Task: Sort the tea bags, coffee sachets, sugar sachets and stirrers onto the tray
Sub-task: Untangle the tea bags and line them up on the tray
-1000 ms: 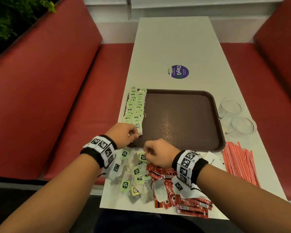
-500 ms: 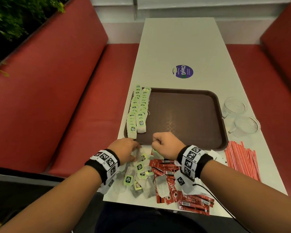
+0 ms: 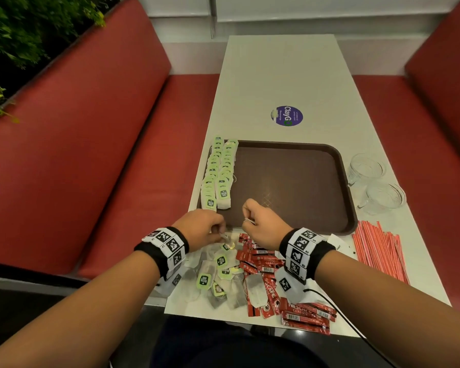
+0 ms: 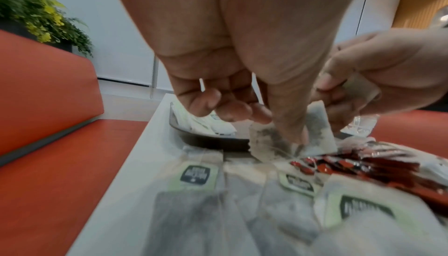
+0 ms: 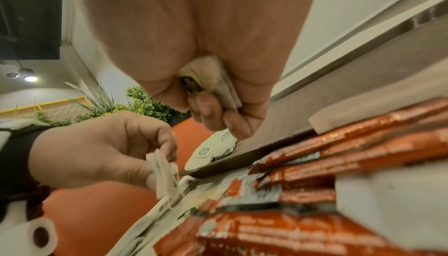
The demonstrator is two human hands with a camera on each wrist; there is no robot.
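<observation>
Tea bags: white gauze pouches with green-and-black tags. Two overlapping rows (image 3: 219, 176) lie along the brown tray's (image 3: 298, 181) left edge; a loose heap (image 3: 218, 274) sits at the tabletop's near edge, count unclear. Left hand (image 3: 201, 228) pinches one bag (image 4: 290, 141) above that heap. Right hand (image 3: 263, 224), over the tray's near edge, is curled round another bag (image 5: 213, 79). Two glass cups (image 3: 375, 181) stand at the right edge.

Our left hand (image 3: 201, 226) is low, with its fingers (image 4: 206, 102) curled and its thumb pinching down. Our right hand (image 3: 263, 224) is a closed fist just beside it. Both arms reach forward, with bands on both wrists.
</observation>
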